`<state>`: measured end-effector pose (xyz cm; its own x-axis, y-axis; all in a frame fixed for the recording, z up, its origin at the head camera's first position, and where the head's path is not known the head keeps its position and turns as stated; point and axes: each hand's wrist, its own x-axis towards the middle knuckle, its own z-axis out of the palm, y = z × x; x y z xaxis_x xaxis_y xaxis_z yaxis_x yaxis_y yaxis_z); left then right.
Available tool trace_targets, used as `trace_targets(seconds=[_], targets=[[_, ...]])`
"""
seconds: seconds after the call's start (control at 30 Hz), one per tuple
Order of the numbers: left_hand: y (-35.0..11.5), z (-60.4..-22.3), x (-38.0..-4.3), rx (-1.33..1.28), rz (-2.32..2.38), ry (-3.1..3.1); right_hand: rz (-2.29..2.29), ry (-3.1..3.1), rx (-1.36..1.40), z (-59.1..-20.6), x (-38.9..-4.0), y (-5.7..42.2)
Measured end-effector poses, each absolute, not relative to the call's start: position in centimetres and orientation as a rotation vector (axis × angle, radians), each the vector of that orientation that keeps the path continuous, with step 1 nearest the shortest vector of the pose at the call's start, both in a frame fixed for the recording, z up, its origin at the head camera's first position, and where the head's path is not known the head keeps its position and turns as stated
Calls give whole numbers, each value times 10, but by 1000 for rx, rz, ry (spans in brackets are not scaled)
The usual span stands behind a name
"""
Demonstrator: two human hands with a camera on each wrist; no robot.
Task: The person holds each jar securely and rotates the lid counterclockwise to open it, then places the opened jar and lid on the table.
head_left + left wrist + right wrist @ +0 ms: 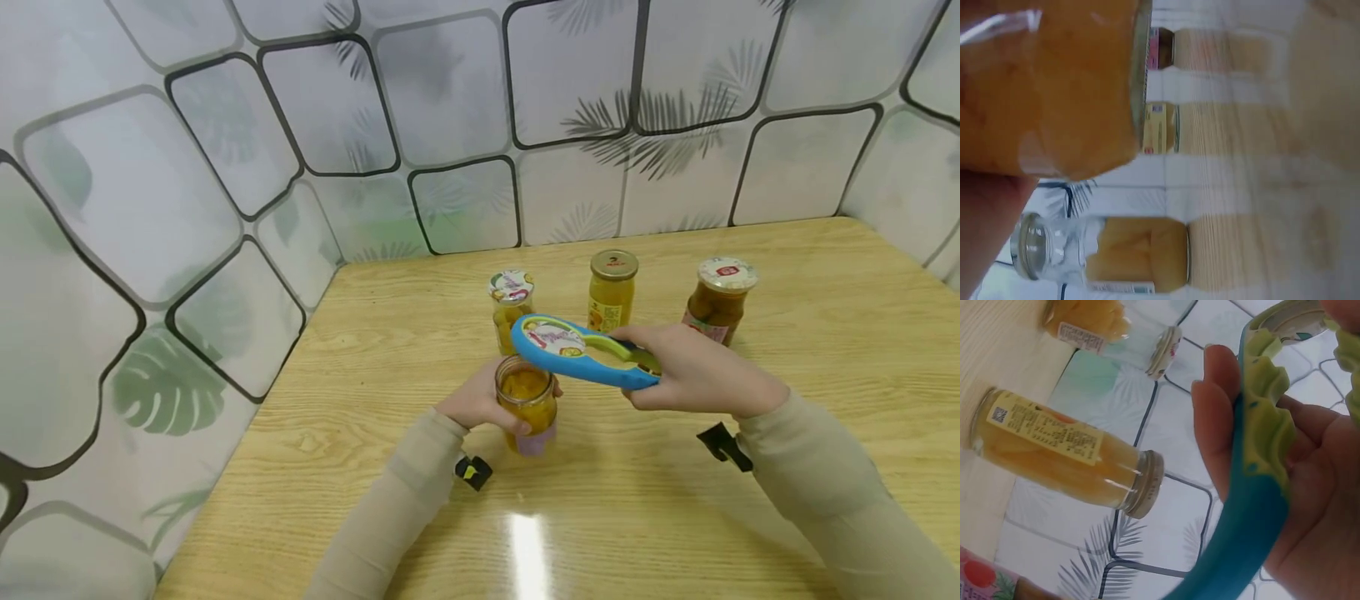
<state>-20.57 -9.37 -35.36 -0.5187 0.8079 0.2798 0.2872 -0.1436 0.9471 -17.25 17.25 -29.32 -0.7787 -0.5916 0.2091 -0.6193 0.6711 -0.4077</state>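
My left hand [480, 402] grips a lidless glass jar [531, 408] of orange-yellow fruit, its open mouth facing up. In the left wrist view the same jar [1047, 87] fills the upper left corner. A blue and green jar opener [573, 365] is in my right hand [697, 368], its rounded end just above and right of the jar's mouth. Within that end sits a white printed lid [555, 337]. From the right wrist, the opener's wavy green teeth [1266, 400] show, with fingers and palm around its blue handle.
Behind the hands stand three lidded jars: a fruit jar with a printed lid [512, 312], a yellow jar with a gold lid [611, 292], and a brown jar with a white lid [720, 300]. Patterned wall panels [457, 92] border the wooden table [337, 350] at the back and left.
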Motion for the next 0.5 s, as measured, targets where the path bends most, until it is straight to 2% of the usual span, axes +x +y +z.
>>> trace_targets(seconds=[0.33,0.5], targets=[[-123,-350,-223,815,1748,2153,656,-2859,905,-300,-182,176],[-140,-350,-232,709,1733,2290,643,-2877,888,-301,-183,175]])
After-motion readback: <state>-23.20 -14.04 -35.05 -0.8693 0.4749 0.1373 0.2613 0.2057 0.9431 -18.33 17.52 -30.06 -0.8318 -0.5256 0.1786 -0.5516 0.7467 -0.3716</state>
